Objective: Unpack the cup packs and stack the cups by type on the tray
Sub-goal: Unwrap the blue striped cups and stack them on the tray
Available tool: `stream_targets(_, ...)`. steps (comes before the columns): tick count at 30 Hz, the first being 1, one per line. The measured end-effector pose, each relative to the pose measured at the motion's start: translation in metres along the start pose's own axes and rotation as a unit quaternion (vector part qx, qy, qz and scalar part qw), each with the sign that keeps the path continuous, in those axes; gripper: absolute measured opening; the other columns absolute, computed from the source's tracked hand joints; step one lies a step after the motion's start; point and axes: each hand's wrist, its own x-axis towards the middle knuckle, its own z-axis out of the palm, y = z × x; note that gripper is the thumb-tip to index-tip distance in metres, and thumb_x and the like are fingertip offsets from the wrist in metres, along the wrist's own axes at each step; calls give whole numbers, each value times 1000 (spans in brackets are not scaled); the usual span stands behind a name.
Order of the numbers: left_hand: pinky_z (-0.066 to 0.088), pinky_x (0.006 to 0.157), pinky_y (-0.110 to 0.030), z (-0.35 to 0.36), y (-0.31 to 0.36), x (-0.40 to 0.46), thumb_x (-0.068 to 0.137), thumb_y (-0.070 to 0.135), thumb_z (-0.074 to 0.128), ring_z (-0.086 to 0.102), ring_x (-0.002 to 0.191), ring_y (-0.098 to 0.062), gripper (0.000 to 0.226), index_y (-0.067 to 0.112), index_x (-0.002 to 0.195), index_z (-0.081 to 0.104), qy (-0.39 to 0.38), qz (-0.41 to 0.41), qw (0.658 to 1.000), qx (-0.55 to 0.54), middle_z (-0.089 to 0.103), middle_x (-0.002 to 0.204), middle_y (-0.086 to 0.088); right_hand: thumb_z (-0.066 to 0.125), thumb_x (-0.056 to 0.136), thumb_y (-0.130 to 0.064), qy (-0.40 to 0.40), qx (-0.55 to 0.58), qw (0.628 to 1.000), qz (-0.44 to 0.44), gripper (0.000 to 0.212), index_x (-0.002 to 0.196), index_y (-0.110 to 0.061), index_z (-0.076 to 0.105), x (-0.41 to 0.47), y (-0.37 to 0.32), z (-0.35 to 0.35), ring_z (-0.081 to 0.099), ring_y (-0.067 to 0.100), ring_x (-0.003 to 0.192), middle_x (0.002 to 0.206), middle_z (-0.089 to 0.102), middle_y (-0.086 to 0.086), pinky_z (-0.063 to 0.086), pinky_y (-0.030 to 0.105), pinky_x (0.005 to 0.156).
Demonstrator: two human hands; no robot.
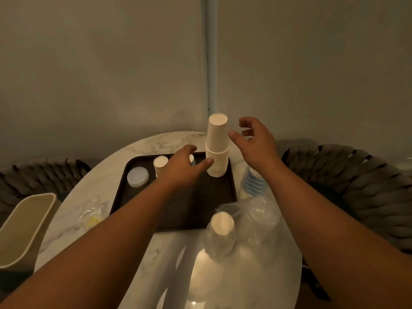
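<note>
My left hand (185,166) open, thumb touching the tall upside-down white paper cup stack (217,148) on the dark brown tray (178,208), my right hand (254,143) open beside its top

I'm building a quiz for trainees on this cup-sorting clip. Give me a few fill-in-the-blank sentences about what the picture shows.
1. The tall stack of white cups stands upside down on the dark ____.
2. The left hand touches the stack's lower part with its ____.
3. The right hand holds ____.
4. The blue-striped cups sit on the table, to the ____ of the tray.

Missing words: tray; thumb; nothing; right
</note>
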Motion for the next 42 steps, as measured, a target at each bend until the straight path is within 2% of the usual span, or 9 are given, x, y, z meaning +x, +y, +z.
stream_targets(6,41,93,-28,7,-4,-49,90,51,60,47,130,-20,68,20,145,38,-55,57,997,-10,45,147,-2,62,93,-31,75,16,997,14,29,118,-16,62,-63,-16,-12,59,10,98,113,63,-3,48,20,81)
stream_targets(8,39,97,-29,10,-2,-64,89,52,60,45,132,-19,68,19,145,40,-65,81,995,-2,45,148,-2,61,93,-30,102,26,994,25,23,113,-17,63,-81,-16,-19,60,9,95,107,65,-3,47,16,78)
stream_targets(12,36,97,-23,16,6,-87,89,48,64,48,128,-15,60,21,139,47,-60,121,991,3,50,142,0,62,93,-28,146,42,988,41,7,97,-22,64,-110,-3,-32,63,9,86,92,67,-4,52,24,79)
stream_targets(17,36,96,-21,31,18,-103,90,45,64,48,126,-13,54,22,137,50,-71,142,987,8,52,139,4,59,95,-27,169,32,983,64,7,93,-22,64,-128,18,-52,57,-4,75,83,64,-10,44,19,71)
stream_targets(24,40,90,-24,62,58,-90,90,44,64,54,122,-16,54,17,135,53,-53,114,992,29,56,136,-1,55,96,-32,112,35,987,113,17,103,-20,65,-129,57,-78,58,4,83,90,64,-6,45,23,72)
stream_targets(31,44,93,-34,100,91,-44,88,52,62,52,124,-26,68,13,141,42,10,12,1000,-4,53,139,-8,48,97,-46,3,73,974,216,24,109,-28,58,-107,106,-88,58,14,100,112,61,-2,50,40,92)
stream_targets(36,45,102,-38,117,95,4,80,59,68,48,130,-26,81,21,145,39,-29,-27,999,0,47,145,-7,42,98,-52,-113,193,891,394,52,141,-25,40,-83,143,-79,54,22,107,133,48,1,47,40,91)
stream_targets(39,45,102,-37,130,88,24,79,55,72,49,127,-25,80,26,146,38,-96,-25,994,48,48,144,-5,42,97,-54,-132,200,860,450,58,145,-21,36,-76,167,-68,54,24,106,142,45,5,48,40,89)
stream_targets(42,52,93,-40,143,79,41,82,47,72,59,110,-27,69,25,139,41,-98,-21,994,44,58,127,-8,43,98,-52,-150,216,840,474,59,145,-16,35,-69,187,-51,55,29,111,144,44,9,47,43,96)
